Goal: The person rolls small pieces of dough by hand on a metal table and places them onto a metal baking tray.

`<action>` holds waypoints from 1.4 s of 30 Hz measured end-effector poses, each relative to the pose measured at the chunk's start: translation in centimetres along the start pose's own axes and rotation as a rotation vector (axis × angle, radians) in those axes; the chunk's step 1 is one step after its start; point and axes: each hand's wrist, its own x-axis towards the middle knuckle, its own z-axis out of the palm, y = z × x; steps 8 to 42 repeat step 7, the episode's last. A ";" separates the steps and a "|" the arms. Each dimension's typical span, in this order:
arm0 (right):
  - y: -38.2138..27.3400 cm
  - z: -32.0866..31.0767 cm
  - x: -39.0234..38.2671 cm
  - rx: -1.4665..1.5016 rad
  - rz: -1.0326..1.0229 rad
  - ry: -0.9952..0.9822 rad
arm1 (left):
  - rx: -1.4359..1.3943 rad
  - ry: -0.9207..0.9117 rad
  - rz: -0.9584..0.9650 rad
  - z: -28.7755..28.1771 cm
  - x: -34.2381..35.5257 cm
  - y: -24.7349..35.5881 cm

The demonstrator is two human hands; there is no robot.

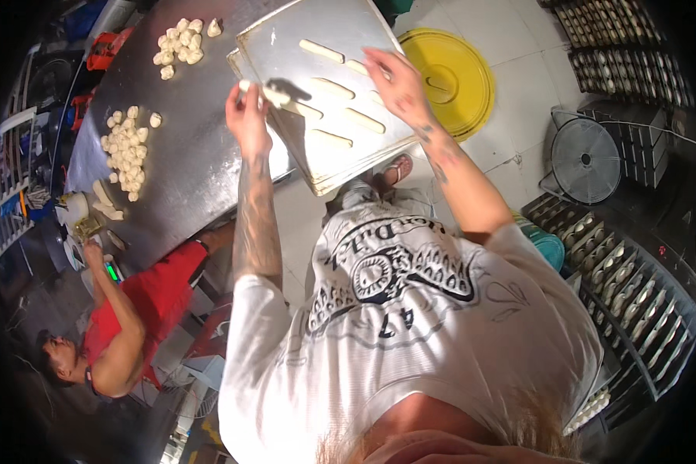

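Note:
My left hand (pixel 247 124) is closed on one end of a pale dough strip (pixel 274 97), which hangs over the left edge of a metal baking tray (pixel 278 39). Its shadow falls on the tray beside it. My right hand (pixel 398 85) is over the tray's right side, fingers loosely apart and holding nothing that I can see. Several dough sticks lie on the tray, among them a dough stick (pixel 322 51) near the far end and a dough stick (pixel 332 139) near the close end. My right hand partly covers others. More trays show underneath.
Dough balls lie in two groups, a far pile (pixel 182 42) and a nearer pile (pixel 127 151), on the steel table (pixel 185 116). A co-worker in red (pixel 158 294) stands at the left by a scale. At right are a yellow round lid (pixel 448 81), a fan (pixel 585 158) and loaded racks (pixel 626 286).

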 end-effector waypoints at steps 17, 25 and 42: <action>11.4 -25.3 -24.0 -0.376 0.381 -0.159 | 1.109 -0.143 0.487 3.2 7.6 -7.0; 11.4 -25.3 -24.0 -0.376 0.381 -0.159 | 1.109 -0.143 0.487 3.2 7.6 -7.0; 11.4 -25.3 -24.0 -0.376 0.381 -0.159 | 1.109 -0.143 0.487 3.2 7.6 -7.0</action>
